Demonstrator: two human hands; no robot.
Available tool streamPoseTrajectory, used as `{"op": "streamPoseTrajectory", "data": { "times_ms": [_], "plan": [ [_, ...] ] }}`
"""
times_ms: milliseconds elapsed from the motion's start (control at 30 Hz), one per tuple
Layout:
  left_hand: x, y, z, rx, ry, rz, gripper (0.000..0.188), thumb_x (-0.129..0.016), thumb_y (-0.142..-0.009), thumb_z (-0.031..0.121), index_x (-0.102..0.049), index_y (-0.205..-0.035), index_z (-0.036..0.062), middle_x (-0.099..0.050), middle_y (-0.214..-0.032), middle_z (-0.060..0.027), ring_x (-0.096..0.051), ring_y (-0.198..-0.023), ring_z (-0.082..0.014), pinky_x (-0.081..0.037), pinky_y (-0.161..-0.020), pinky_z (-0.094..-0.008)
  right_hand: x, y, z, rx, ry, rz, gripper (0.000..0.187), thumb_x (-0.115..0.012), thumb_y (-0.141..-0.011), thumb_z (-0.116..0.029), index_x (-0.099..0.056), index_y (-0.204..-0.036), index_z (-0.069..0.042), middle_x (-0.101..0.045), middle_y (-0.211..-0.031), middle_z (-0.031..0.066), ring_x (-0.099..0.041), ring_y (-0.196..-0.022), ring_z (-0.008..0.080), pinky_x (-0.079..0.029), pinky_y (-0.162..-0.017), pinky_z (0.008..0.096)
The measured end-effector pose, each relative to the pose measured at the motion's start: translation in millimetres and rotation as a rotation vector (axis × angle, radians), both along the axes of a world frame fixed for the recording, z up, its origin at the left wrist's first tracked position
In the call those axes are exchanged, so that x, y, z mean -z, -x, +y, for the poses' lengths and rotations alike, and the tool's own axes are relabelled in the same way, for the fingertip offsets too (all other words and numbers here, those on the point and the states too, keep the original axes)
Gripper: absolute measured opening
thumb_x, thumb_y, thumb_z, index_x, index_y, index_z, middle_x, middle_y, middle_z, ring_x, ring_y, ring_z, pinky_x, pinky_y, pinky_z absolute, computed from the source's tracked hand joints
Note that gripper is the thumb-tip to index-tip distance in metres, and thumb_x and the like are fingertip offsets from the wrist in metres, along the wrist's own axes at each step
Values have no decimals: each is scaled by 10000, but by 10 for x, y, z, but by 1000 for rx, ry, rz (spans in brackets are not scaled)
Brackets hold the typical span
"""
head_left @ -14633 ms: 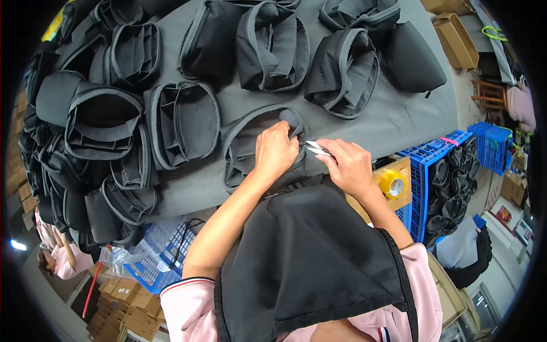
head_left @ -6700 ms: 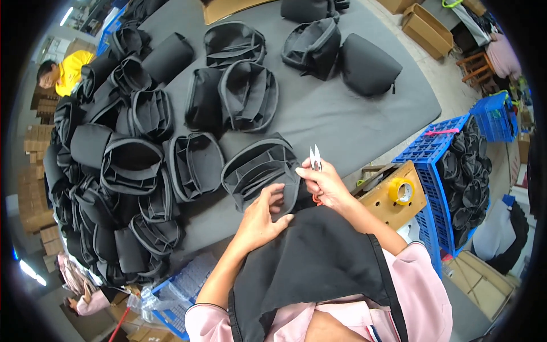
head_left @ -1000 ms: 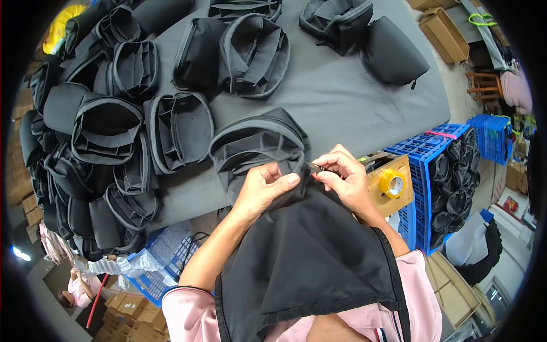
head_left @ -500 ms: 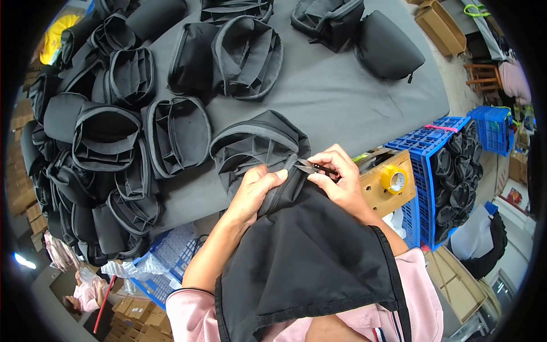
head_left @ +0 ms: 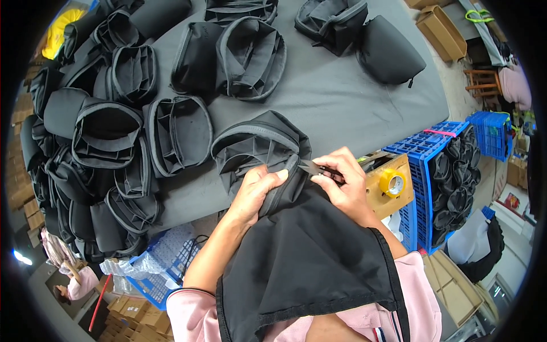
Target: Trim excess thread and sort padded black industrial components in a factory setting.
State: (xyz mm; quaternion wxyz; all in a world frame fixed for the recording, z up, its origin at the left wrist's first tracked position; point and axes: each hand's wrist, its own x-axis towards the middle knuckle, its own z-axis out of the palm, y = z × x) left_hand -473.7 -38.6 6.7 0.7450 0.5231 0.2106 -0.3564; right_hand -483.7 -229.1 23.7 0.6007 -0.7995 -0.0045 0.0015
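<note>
An unzipped black fabric pouch [head_left: 257, 134] with inner dividers lies at the table's near edge, right before me. My left hand [head_left: 257, 191] grips its zipper edge, thumb pressed on top and the fingers partly hidden by the cloth. In my right hand [head_left: 344, 181] is a small pair of black-handled thread snips [head_left: 312, 167]. The metal blades point left at the zipper edge, just right of my left thumb. Whether a thread lies between the blades is too small to tell.
Several more black pouches [head_left: 107, 135] crowd the left of the grey-covered table [head_left: 319, 102], and others stand along its far side. Close to my right hand are a wooden board [head_left: 373, 196] with a yellow tape roll [head_left: 393, 182] and a blue crate [head_left: 423, 171] of pouches. A person [head_left: 80, 283] is at the lower left.
My right hand has drawn the snips slightly right, away from the zipper edge. My left hand keeps its grip on the pouch.
</note>
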Motion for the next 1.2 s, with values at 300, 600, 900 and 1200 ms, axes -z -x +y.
{"op": "streamPoseTrajectory", "data": {
  "times_ms": [300, 600, 900, 1200],
  "plan": [
    [-175, -383, -171, -529, 231, 244, 335, -506, -874, 251, -566, -1073, -12, -636, -980, -106, -616, -854, -190, -495, -780, -310, -81, -55, -51, 37, -152, -6, 249, -699, -689, -14, -591, -914, -21, -482, -795, 23, -456, -635, 88, -384, -553, 205],
    [96, -714, -302, -247, 30, -97, 231, -478, -919, 175, -485, -1067, -3, -575, -1009, -109, -554, -911, -163, -441, -823, -291, 470, -385, 29, 133, -20, 227, 298, -734, -684, -68, -505, -869, -21, -521, -720, 23, -480, -656, 84, -430, -610, 230],
    [26, -778, -198, 696, -779, -504, 553, -699, -675, 487, -510, -794, -18, -599, -690, -175, -614, -705, -287, -470, -649, -367, 536, -706, 188, 83, -583, 577, 178, -670, -759, -60, -543, -873, -10, -525, -724, 5, -500, -665, 58, -407, -556, 190],
    [344, -749, -97, 295, -562, -331, 373, -711, -712, 231, -402, -719, 22, -492, -599, -64, -520, -505, -115, -479, -436, -275, 428, -338, 91, 146, 56, 66, 171, -624, -815, -141, -597, -941, -29, -567, -635, 34, -518, -531, 95, -440, -566, 257]
  ]
}}
